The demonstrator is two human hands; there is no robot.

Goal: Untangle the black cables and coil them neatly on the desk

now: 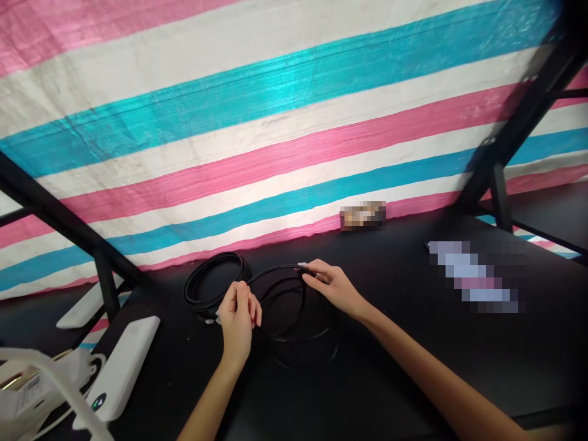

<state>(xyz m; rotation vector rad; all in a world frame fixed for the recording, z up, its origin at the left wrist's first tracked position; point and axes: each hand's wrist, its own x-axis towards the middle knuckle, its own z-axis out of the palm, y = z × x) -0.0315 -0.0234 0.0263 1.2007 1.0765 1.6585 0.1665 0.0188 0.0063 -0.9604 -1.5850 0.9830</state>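
Observation:
Between my two hands a black cable (280, 267) runs in loose loops just over the dark table. My left hand (237, 315) is closed round the cable, its fingers curled in. With thumb and fingertips, my right hand (334, 288) pinches the same cable close to a small white tag (302, 265). A second black cable, wound in a round coil (187, 288), lies on the table just behind and left of my left hand. Near that coil's lower edge shows a small pale piece (210, 321), partly hidden by my left hand.
At left lies a white device (126, 367) with a small lit display, beside white cords and a pale bag-like item (41, 386). A blurred-out box (362, 215) stands by the striped sheet (275, 122). Another blurred-out item (473, 272) lies right. Black frame legs (500, 196) flank the table.

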